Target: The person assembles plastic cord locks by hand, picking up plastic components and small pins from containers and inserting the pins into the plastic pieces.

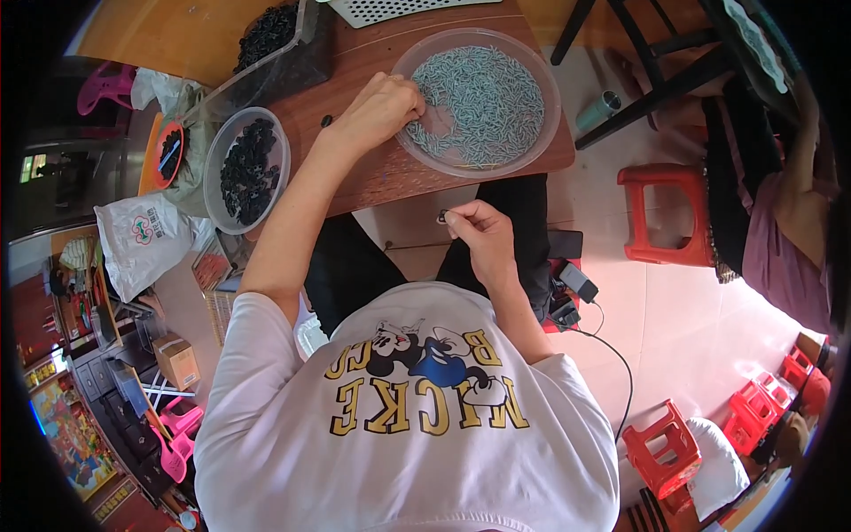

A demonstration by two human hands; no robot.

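A round clear tub on the wooden table holds a heap of small blue-grey screw-like pieces. Over its left rim reaches my left hand, fingers curled together at the edge of the heap; whatever they hold is hidden. My right hand is raised above my lap, near the table's front edge, pinching a small black part between thumb and forefinger. Left of my left forearm, another round clear tub contains black plastic parts. One loose black piece lies on the table beside that forearm.
A clear bin with black parts and a white perforated basket stand at the back. Red stools are on the right, where another person sits. A power adapter with a cable is by my right leg. White bags hang left.
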